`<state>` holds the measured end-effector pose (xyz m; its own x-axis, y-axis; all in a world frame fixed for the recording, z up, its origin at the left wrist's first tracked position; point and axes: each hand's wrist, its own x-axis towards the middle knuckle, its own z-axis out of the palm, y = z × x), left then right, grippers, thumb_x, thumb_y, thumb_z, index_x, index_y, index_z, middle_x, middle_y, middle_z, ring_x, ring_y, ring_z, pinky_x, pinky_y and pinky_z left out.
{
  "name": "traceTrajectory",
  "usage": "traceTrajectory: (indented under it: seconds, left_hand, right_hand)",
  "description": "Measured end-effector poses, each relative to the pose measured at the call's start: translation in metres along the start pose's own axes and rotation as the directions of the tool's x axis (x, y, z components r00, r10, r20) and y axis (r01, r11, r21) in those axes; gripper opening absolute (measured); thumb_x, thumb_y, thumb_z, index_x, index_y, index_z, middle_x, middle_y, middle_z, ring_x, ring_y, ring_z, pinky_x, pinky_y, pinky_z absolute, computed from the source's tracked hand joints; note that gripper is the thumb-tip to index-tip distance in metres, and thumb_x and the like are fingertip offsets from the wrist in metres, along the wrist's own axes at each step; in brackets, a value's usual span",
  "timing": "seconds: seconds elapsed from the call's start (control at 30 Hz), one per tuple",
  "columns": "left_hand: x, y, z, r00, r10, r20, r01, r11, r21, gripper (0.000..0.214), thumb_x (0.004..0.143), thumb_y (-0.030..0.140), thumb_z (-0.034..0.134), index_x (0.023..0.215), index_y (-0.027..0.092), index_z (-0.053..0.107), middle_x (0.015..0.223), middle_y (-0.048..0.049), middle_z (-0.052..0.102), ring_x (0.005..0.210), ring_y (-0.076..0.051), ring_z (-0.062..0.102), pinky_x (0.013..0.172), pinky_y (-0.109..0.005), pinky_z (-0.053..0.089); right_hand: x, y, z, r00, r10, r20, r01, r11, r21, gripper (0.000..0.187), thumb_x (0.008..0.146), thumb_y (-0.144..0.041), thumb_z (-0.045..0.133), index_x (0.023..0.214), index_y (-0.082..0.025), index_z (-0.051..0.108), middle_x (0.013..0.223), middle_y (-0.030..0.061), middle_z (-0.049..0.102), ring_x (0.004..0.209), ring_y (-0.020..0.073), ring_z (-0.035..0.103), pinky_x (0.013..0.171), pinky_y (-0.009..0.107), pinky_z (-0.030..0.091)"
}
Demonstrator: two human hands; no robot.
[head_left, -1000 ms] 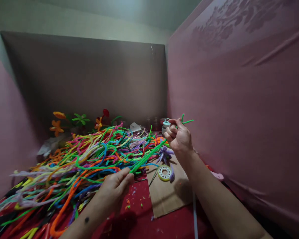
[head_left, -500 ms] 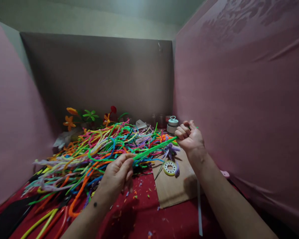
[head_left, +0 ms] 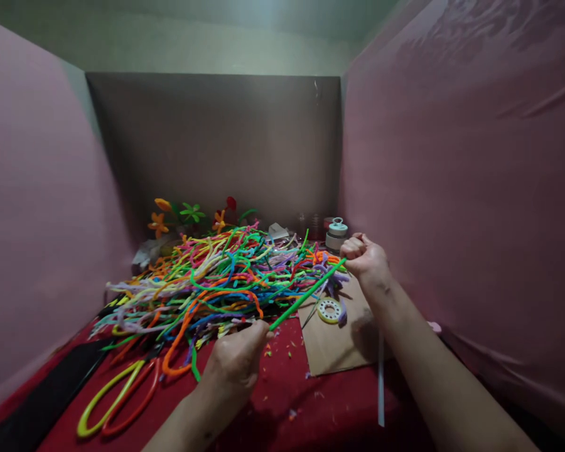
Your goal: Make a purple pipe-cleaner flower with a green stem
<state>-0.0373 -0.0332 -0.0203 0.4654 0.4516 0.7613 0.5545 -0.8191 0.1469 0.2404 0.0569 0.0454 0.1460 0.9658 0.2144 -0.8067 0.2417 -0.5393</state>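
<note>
A green pipe cleaner [head_left: 308, 294] is stretched taut on a slant between my hands. My left hand [head_left: 240, 355] is closed around its lower end, above the red cloth. At the upper end my right hand [head_left: 366, 258] makes a fist on it, over the cardboard's far edge. Whether it is one strand or several pressed together, I cannot tell. Left of and behind the strand spreads a big heap of many-coloured pipe cleaners [head_left: 216, 270]. Just beneath it, a purple fuzzy piece [head_left: 332, 285] and a yellow-rimmed tape spool [head_left: 330, 310] lie on the brown cardboard [head_left: 334, 351].
A tool with yellow and red loop handles [head_left: 104, 428] rests on the red cloth [head_left: 273, 414] at front left. Pipe-cleaner flowers [head_left: 193, 212] and a lidded jar [head_left: 336, 233] stand behind. A pale strip [head_left: 381, 389] lies near my right forearm. Pink walls [head_left: 461, 207] flank both sides.
My left hand has come down and nearer, and has turned to a closed fist. The green length now slants more steeply and looks narrower. The view has shifted slightly left.
</note>
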Motion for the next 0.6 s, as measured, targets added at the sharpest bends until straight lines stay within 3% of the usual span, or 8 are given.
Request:
traceTrajectory:
  seconds: [0.17, 0.23, 0.27, 0.33, 0.4, 0.47, 0.53, 0.6]
  left_hand:
    - [0.006, -0.002, -0.04, 0.973, -0.114, 0.2, 0.095, 0.99, 0.104, 0.019, 0.084, 0.011, 0.039, 0.067, 0.019, 0.045, 0.053, 0.0052, 0.048, 0.045, -0.006, 0.043, 0.047, -0.015, 0.031]
    - [0.013, -0.003, -0.056, 0.946, -0.163, 0.28, 0.126, 0.981, 0.146, 0.021, 0.083, 0.012, 0.038, 0.064, 0.018, 0.043, 0.051, 0.0059, 0.043, 0.045, -0.006, 0.039, 0.045, -0.016, 0.028]
    - [0.017, -0.002, -0.064, 0.936, -0.181, 0.302, 0.137, 0.977, 0.163, 0.021, 0.083, 0.013, 0.038, 0.063, 0.018, 0.042, 0.051, 0.0058, 0.043, 0.046, -0.006, 0.037, 0.045, -0.017, 0.026]
    - [0.025, -0.001, -0.077, 0.916, -0.195, 0.351, 0.139, 0.974, 0.18, 0.019, 0.082, 0.015, 0.039, 0.063, 0.018, 0.042, 0.052, 0.0054, 0.043, 0.046, -0.006, 0.034, 0.044, -0.018, 0.023]
    - [0.033, 0.003, -0.086, 0.887, -0.2, 0.415, 0.134, 0.974, 0.181, 0.019, 0.081, 0.014, 0.039, 0.064, 0.018, 0.043, 0.052, 0.0052, 0.043, 0.046, -0.007, 0.033, 0.044, -0.02, 0.02]
    - [0.039, 0.008, -0.09, 0.869, -0.181, 0.461, 0.124, 0.981, 0.152, 0.018, 0.08, 0.012, 0.039, 0.064, 0.018, 0.044, 0.052, 0.0053, 0.042, 0.046, -0.007, 0.031, 0.044, -0.022, 0.019]
    - [0.043, 0.012, -0.092, 0.862, -0.162, 0.48, 0.123, 0.986, 0.113, 0.017, 0.077, 0.01, 0.041, 0.063, 0.018, 0.046, 0.054, 0.0049, 0.043, 0.048, -0.007, 0.031, 0.045, -0.022, 0.019]
    - [0.044, 0.014, -0.092, 0.862, -0.165, 0.479, 0.149, 0.986, 0.07, 0.016, 0.075, 0.009, 0.045, 0.062, 0.018, 0.048, 0.054, 0.0047, 0.044, 0.049, -0.008, 0.031, 0.045, -0.022, 0.02]
  right_hand:
    - [-0.012, -0.03, -0.001, 0.988, -0.112, -0.102, 0.115, 0.993, 0.026, 0.049, 0.095, -0.025, 0.013, 0.051, -0.018, 0.033, 0.035, -0.0102, 0.008, 0.03, 0.0062, 0.008, 0.031, 0.018, 0.013]
    - [-0.019, -0.044, 0.004, 0.97, -0.212, -0.12, 0.203, 0.975, -0.089, 0.044, 0.093, -0.027, 0.026, 0.052, -0.018, 0.037, 0.034, -0.0103, 0.013, 0.03, 0.0061, 0.01, 0.031, 0.02, 0.012]
    - [-0.024, -0.05, 0.009, 0.933, -0.34, -0.114, 0.315, 0.929, -0.193, 0.04, 0.091, -0.028, 0.033, 0.052, -0.018, 0.04, 0.035, -0.0103, 0.015, 0.03, 0.0059, 0.01, 0.031, 0.02, 0.012]
    - [-0.041, -0.056, 0.023, 0.776, -0.63, -0.03, 0.562, 0.712, -0.42, 0.031, 0.086, -0.023, 0.041, 0.057, -0.017, 0.048, 0.036, -0.01, 0.02, 0.031, 0.0057, 0.014, 0.032, 0.02, 0.015]
    - [-0.064, -0.052, 0.042, 0.711, -0.673, 0.204, 0.641, 0.501, -0.581, 0.02, 0.083, -0.02, 0.047, 0.068, -0.017, 0.059, 0.041, -0.0084, 0.031, 0.035, 0.0061, 0.026, 0.035, 0.02, 0.026]
    - [-0.09, -0.037, 0.063, 0.745, -0.365, 0.558, 0.656, 0.25, -0.712, 0.016, 0.083, -0.019, 0.051, 0.088, -0.018, 0.066, 0.063, -0.0009, 0.055, 0.055, 0.0087, 0.049, 0.051, 0.022, 0.041]
    - [-0.107, -0.014, 0.08, 0.603, 0.066, 0.795, 0.792, 0.073, -0.607, 0.025, 0.082, -0.017, 0.053, 0.105, -0.021, 0.062, 0.096, 0.0059, 0.062, 0.088, 0.0153, 0.056, 0.074, 0.029, 0.045]
    - [-0.113, 0.011, 0.088, 0.49, 0.33, 0.807, 0.851, 0.019, -0.524, 0.039, 0.083, -0.015, 0.052, 0.122, -0.018, 0.051, 0.117, 0.0114, 0.056, 0.107, 0.0196, 0.049, 0.088, 0.035, 0.04]
